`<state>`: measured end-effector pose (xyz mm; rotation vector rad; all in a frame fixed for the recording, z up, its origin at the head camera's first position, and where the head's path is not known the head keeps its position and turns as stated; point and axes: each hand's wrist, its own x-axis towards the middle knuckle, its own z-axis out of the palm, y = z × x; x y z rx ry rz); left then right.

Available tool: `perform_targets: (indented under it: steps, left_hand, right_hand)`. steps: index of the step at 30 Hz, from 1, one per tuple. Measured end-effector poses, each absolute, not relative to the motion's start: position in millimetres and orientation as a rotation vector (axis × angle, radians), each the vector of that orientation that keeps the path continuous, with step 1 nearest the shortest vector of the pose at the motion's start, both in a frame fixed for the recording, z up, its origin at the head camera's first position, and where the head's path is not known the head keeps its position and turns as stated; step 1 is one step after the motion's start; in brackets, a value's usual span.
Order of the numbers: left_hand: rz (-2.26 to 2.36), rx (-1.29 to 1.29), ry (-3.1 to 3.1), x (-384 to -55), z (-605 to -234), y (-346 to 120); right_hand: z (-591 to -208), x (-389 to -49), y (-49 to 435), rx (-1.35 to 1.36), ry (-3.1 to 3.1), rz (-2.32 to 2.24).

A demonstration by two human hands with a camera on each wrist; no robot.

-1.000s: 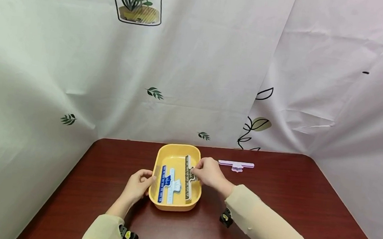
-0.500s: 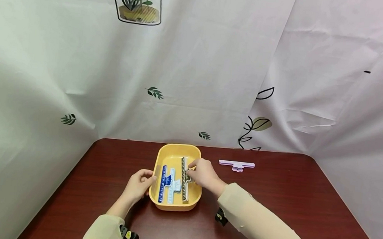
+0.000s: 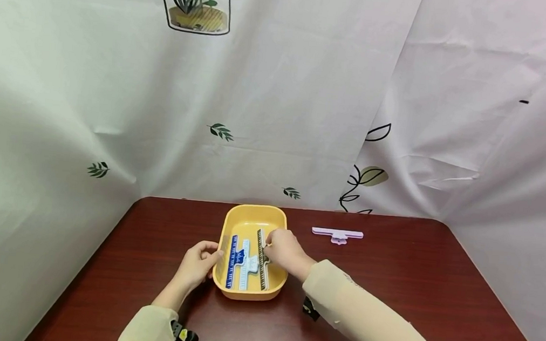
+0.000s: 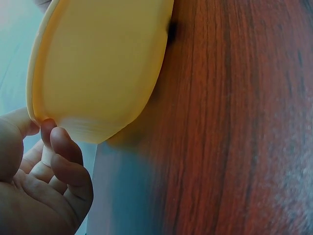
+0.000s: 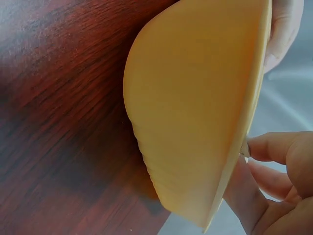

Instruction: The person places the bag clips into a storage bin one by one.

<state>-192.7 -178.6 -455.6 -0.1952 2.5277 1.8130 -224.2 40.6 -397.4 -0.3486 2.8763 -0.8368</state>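
Observation:
In the head view a yellow plastic tray (image 3: 249, 296) stands on the table with long page clips lying inside, striped like piano keys. My left hand (image 3: 195, 265) pinches the tray's left rim between thumb and fingers, as the left wrist view also shows. At the tray's right side my right hand (image 3: 289, 252) reaches over the rim and pinches the handle of a dark-striped clip (image 3: 262, 273). That clip lies slightly slanted, its handle mostly hidden by the fingers. To its left are a light blue clip (image 3: 243, 276) and a dark blue clip (image 3: 231, 264), side by side.
A light purple clip (image 3: 337, 233) lies on the dark red wooden table (image 3: 380, 277), right of the tray near the back edge. Behind the table hangs a pale printed cloth (image 3: 268, 110). Each wrist carries a small black camera, such as the left camera (image 3: 184, 340).
My right hand has moved left and slightly nearer, bringing the dark-striped clip toward the light blue one and tilting it a little. My left hand stays on the rim.

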Motion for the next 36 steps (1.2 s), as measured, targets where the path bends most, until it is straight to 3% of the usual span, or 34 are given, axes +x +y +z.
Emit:
perform_targets:
  steps: [36]
  left_hand:
    - [1.817, -0.207, 2.513, -192, -455, -178]
  right_hand:
    - [-404, -219, 18, -0.406, 2.933, -0.387]
